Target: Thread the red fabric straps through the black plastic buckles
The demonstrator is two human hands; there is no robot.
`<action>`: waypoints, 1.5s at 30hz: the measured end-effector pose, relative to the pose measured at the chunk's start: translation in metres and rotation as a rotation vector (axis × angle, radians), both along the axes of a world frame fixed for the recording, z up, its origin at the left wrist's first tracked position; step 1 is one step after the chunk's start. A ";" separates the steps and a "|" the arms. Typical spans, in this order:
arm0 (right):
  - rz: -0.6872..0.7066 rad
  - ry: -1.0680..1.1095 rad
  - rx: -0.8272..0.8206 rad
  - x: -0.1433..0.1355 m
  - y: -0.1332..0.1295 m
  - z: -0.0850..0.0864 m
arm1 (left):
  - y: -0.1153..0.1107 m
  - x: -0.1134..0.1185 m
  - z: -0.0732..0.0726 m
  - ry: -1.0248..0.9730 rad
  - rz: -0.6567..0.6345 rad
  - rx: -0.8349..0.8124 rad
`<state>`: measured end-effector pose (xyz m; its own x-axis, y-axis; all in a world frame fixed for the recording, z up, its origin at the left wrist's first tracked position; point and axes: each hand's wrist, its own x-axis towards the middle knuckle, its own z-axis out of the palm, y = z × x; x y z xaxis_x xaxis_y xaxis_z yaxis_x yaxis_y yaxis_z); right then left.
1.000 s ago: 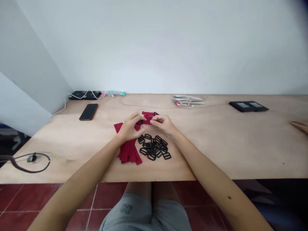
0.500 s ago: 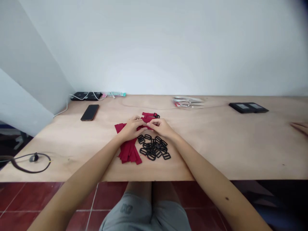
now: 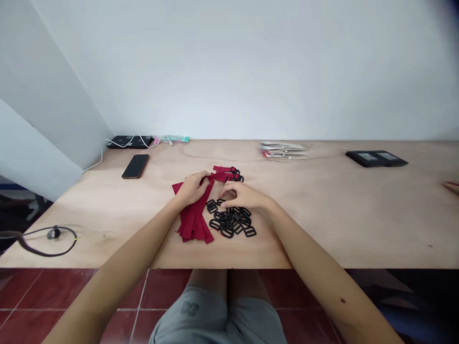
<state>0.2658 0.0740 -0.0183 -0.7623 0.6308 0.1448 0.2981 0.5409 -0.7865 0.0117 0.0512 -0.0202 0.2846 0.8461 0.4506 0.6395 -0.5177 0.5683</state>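
Red webbing straps [image 3: 195,222] lie in a loose pile left of centre. My left hand [image 3: 194,188] is closed on a red strap [image 3: 220,177] at the top of that pile, its fingertips partly hidden. Black slide buckles [image 3: 234,178] sit at the right ends of the straps beyond my hands. Over the near heap of loose black buckles [image 3: 229,223] hovers my right hand [image 3: 242,195], thumb and fingers curved apart with nothing visible between them. Its thumb hides the upper edge of the heap; whether it touches a buckle I cannot tell.
A phone [image 3: 135,166] and a black device with white cables [image 3: 129,142] are at the back left. Flat plastic packets [image 3: 282,150] lie near the wall, a black double case [image 3: 376,158] to their right. A cable loop [image 3: 50,241] rests front left. Another person's fingers [image 3: 451,185] show at the right edge.
My right hand has let go of the strap and moved back toward the loose buckles, its fingers parting. A buckle on the second strap is now uncovered. My left hand stays at the strap.
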 end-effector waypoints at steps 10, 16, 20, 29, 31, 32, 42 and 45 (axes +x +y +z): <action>0.032 -0.098 -0.026 -0.003 -0.002 0.007 | -0.006 0.002 0.011 0.049 -0.016 -0.045; 0.060 -0.032 -0.050 -0.003 -0.002 0.001 | -0.007 0.002 0.009 0.039 -0.015 -0.026; 0.059 0.039 -0.118 -0.004 -0.003 0.004 | -0.006 0.001 0.006 0.023 -0.023 0.025; -0.217 0.530 -0.301 -0.007 0.006 0.008 | -0.002 0.000 0.003 -0.014 -0.080 0.113; -0.244 0.604 -0.338 -0.008 0.008 0.005 | -0.003 0.001 0.005 -0.011 -0.079 0.104; -0.250 0.628 -0.346 -0.009 0.009 0.004 | -0.004 0.001 0.006 -0.008 -0.078 0.097; -0.266 0.658 -0.334 -0.012 0.010 -0.001 | -0.011 0.003 0.013 0.021 -0.126 0.029; -0.281 0.681 -0.335 -0.010 0.012 -0.003 | -0.013 0.003 0.016 0.022 -0.145 0.019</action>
<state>0.2558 0.0859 -0.0216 -0.3811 0.8778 0.2901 -0.2153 0.2209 -0.9512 0.0149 0.0380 -0.0046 0.4133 0.7868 0.4585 0.5696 -0.6162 0.5439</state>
